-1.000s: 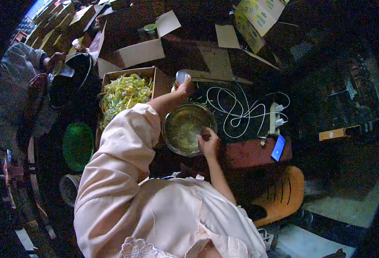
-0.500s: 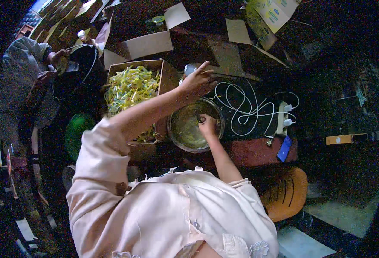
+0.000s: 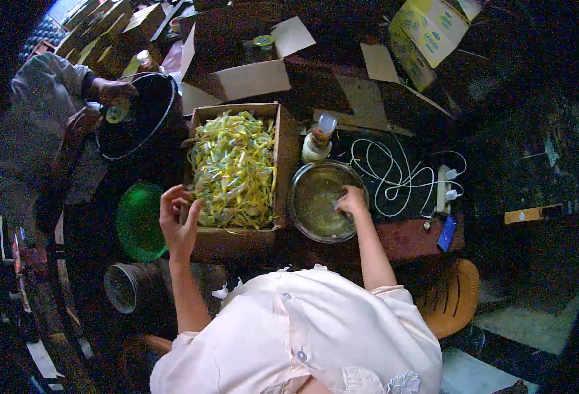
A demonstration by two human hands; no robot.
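Note:
My left hand (image 3: 180,218) is at the near left corner of a cardboard box (image 3: 237,244), fingers spread and bent, with nothing visible in it. A heap of thin yellow and pale strips (image 3: 237,171) fills the box. To its right stands a round see-through bowl (image 3: 295,217) with some murky, yellowish contents. Inside the bowl's right side is my right hand (image 3: 352,201), its fingers pinched together and pointing down; what they hold, if anything, is too small to make out. Just beyond the bowl, a whitish jar (image 3: 316,146) with a clear upper part leans slightly.
A green basket (image 3: 135,223) sits left of the box. Farther left, a person's hands (image 3: 109,98) hold a glass jar over a black bucket (image 3: 135,115). A white cable (image 3: 394,177), a power strip (image 3: 444,190) and a blue phone (image 3: 446,233) lie right. An orange chair (image 3: 457,299) stands near.
My left arm has swung back from beyond the bowl to the box's left corner, uncovering the jar and the strips. My right hand stays in the bowl. The whole view has shifted slightly.

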